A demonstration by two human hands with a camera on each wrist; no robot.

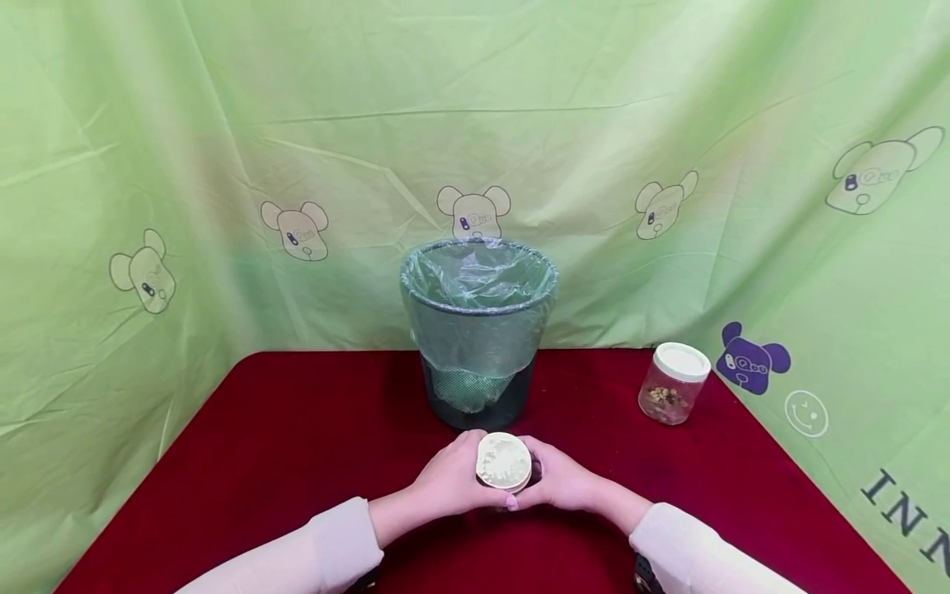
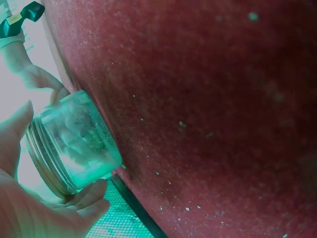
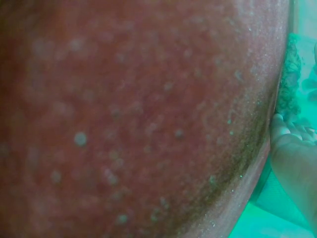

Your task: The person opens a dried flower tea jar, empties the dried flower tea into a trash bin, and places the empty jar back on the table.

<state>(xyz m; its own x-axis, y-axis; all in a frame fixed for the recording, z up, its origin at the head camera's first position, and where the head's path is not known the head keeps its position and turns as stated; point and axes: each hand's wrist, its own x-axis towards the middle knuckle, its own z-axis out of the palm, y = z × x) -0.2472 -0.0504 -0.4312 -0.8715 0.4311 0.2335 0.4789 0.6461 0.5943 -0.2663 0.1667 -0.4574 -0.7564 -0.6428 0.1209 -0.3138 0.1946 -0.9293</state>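
A clear jar [image 2: 86, 136] with a gold-rimmed lid [image 1: 505, 460] stands on the red table, near its middle. From the left, my left hand [image 1: 454, 478] curves round it, thumb [image 2: 15, 126] at the lid's edge and fingers along the other side. My right hand [image 1: 562, 478] grips it from the right, and the two thumbs come together in front of the lid. Through the wall of the jar [image 3: 291, 82], dark crumbly bits show in the right wrist view. Part of the jar's body is hidden by the hands.
A dark mesh waste bin [image 1: 478, 363] with a clear plastic liner stands just behind the hands. Toward the back right is a second clear jar [image 1: 671, 396] with a white lid and dry bits inside. A green printed curtain [image 1: 356, 99] surrounds the red table [image 1: 312, 429].
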